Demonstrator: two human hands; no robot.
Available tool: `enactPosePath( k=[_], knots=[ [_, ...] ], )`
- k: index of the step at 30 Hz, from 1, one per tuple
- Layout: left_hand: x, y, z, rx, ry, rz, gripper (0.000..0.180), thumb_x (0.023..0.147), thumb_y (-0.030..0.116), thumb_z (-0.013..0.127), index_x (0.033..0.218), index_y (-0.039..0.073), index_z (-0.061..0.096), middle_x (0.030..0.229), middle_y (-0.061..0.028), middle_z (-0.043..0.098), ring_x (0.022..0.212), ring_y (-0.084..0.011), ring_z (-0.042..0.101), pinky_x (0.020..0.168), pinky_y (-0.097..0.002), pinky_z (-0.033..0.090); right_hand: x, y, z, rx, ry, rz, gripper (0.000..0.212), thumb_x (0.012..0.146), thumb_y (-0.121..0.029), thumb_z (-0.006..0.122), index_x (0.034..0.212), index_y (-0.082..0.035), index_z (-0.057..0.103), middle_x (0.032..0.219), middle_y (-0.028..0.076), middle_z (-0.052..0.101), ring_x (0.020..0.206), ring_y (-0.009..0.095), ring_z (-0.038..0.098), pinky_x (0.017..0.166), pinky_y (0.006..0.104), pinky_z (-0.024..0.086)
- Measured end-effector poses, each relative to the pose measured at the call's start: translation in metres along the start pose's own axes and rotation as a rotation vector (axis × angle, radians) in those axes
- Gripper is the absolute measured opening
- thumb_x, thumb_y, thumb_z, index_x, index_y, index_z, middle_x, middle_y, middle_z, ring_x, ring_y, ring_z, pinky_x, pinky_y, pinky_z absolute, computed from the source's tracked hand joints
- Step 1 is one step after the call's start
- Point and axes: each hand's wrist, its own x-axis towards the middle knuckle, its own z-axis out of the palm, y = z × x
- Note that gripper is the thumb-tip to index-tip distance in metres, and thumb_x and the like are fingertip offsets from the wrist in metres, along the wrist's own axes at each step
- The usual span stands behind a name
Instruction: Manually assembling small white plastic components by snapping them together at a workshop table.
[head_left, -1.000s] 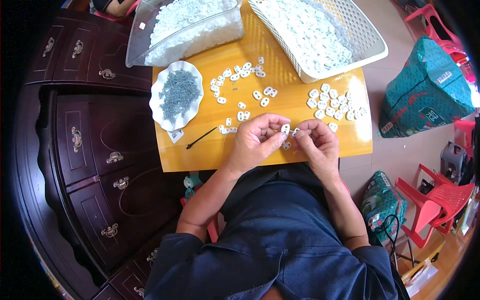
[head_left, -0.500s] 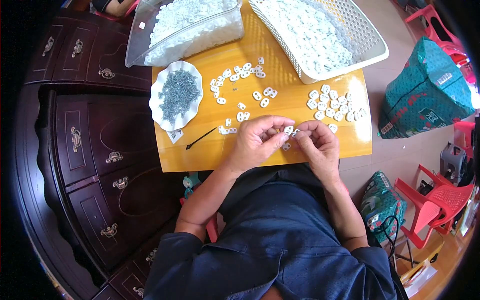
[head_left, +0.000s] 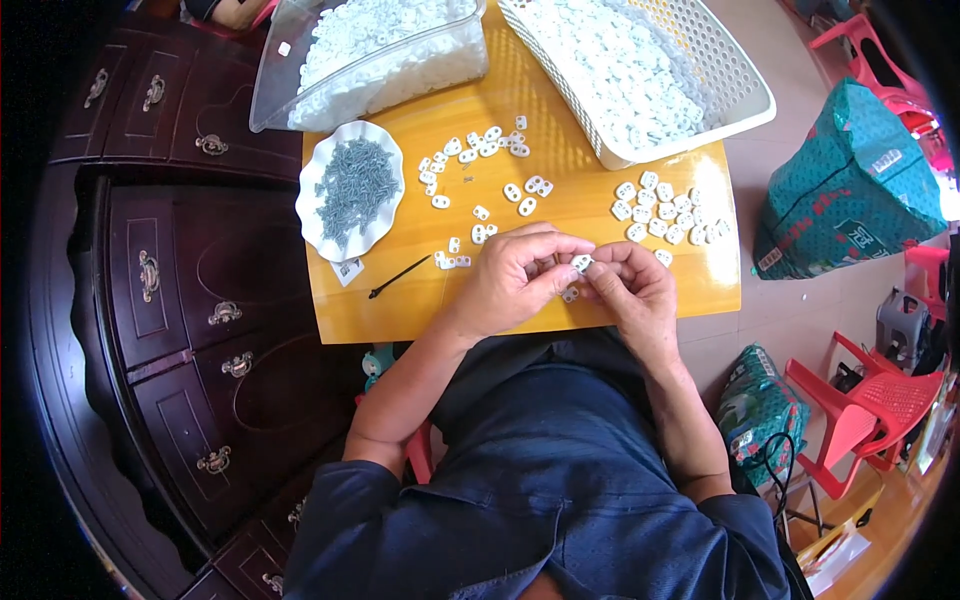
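Observation:
Close above the table's near edge, my left hand (head_left: 515,278) and my right hand (head_left: 636,292) meet with fingertips pinched around a small white two-holed plastic piece (head_left: 581,263). Whether it is one part or two pressed together is too small to tell. Just under the fingers lie a few more white pieces (head_left: 570,295) on the tabletop. To the left of my left hand are a thin black stick-like tool (head_left: 400,277) and a group of loose white pieces (head_left: 453,261). Finished-looking oval white pieces (head_left: 667,210) form a cluster beyond my right hand.
A scalloped white dish (head_left: 312,218) of small grey screws stands at the left. Behind are a clear bin (head_left: 272,95) and a white perforated basket (head_left: 757,90), both full of white pieces. Dark drawers (head_left: 180,250) flank the left; teal bags (head_left: 850,190) and red chairs (head_left: 870,400) the right.
Half a second ago each hand held a white part with a small gap between them. My fingertips have since come together, and a single white piece shows between them.

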Motion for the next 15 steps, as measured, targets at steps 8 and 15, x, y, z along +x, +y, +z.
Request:
enactPosePath(
  k=[8,15],
  knots=[
    [0.003,0.002,-0.007,0.179,-0.051,0.175,0.031,0.087,-0.003,0.072,0.118,0.002,0.073,0.091,-0.0041,0.066,0.075,-0.0087,0.062,0.065,-0.0235,0.05,0.0,-0.005,0.001,0.026,-0.088,0.087,0.016,0.103,-0.004,0.063,0.115,0.006,0.066,0.098,0.007,0.075,0.087,0.009,0.069,0.08,0.0223,0.056],
    [0.004,0.025,0.012,0.436,0.1,0.195,0.038,0.081,0.011,0.08,0.117,0.004,0.07,0.095,-0.0121,0.067,0.083,-0.0273,0.07,0.071,-0.0369,0.057,-0.001,-0.003,0.001,0.031,-0.052,0.021,0.016,0.103,-0.007,0.064,0.113,0.006,0.067,0.099,0.006,0.075,0.089,0.009,0.069,0.082,0.0219,0.055]
  ],
)
